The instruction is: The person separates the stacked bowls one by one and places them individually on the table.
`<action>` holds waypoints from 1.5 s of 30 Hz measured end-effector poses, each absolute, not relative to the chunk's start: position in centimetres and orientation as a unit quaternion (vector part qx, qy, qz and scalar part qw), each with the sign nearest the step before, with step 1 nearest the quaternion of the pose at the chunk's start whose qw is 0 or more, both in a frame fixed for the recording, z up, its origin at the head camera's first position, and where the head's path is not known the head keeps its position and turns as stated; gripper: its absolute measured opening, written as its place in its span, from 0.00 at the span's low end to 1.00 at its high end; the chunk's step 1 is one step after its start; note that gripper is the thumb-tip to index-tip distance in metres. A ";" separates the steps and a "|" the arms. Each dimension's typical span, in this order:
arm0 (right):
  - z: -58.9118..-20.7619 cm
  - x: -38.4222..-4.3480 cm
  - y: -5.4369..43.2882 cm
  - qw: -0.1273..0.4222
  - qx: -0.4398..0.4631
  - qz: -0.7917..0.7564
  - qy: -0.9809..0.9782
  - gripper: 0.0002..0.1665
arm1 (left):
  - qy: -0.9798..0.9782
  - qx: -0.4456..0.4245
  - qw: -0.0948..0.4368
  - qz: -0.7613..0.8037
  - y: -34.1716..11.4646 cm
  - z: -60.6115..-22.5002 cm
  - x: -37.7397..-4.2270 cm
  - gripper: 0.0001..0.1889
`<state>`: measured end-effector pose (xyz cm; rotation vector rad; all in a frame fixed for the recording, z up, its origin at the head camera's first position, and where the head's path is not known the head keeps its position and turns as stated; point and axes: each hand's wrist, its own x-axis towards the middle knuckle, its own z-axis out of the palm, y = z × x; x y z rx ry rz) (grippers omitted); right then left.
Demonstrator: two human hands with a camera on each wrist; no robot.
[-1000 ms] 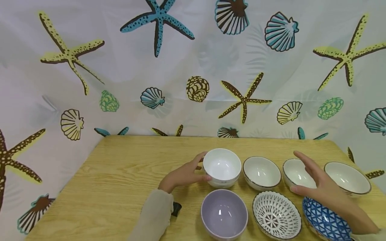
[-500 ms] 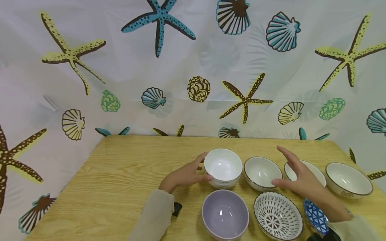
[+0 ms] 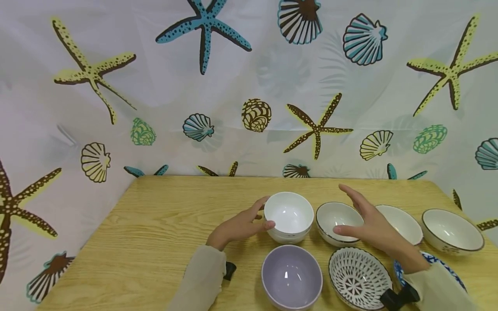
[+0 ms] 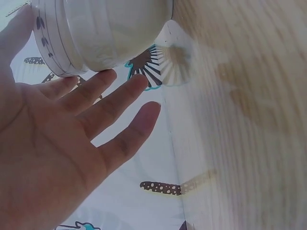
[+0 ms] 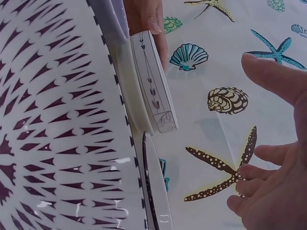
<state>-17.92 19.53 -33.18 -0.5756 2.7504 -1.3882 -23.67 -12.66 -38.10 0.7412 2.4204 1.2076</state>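
My left hand rests against the left side of a white bowl, which sits nested on another bowl. In the left wrist view, the spread fingers are nearly straight, and some fingertips touch the bowl's side. To the right stands a cream bowl with a dark rim. My right hand hovers over its right part, thumb in front and fingers behind, partly hiding it. That hand holds nothing; in the right wrist view its fingers are apart from the bowls.
A lavender bowl and a brown-patterned bowl stand in front. Farther right are another cream bowl, an oval bowl and a blue-patterned bowl, partly behind my right sleeve. A shell-printed cloth hangs behind the wooden table.
My right hand has moved left, from over the farther cream bowl to the one beside the stacked bowls. My left hand has stayed against the white bowl.
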 end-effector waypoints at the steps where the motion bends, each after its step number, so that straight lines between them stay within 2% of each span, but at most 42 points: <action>1: -33.2 -18.0 19.4 0.006 -0.184 -0.444 0.877 0.57 | 0.851 0.260 0.167 0.425 -12.7 -38.1 -23.7 0.49; 9: -33.3 -18.8 18.0 0.028 -0.188 -0.456 0.869 0.59 | 0.855 0.251 0.171 0.420 -12.7 -38.1 -23.8 0.48; 16: -34.1 -19.7 17.0 0.013 -0.212 -0.429 0.878 0.61 | 0.858 0.256 0.170 0.412 -12.6 -38.0 -23.7 0.47; 26: -35.2 -20.9 16.0 0.027 -0.201 -0.412 0.888 0.64 | 0.858 0.248 0.176 0.415 -12.5 -37.9 -23.6 0.47; 45: -37.1 -22.3 14.7 0.051 -0.243 -0.419 0.873 0.67 | 0.852 0.246 0.173 0.428 -12.1 -37.9 -23.4 0.41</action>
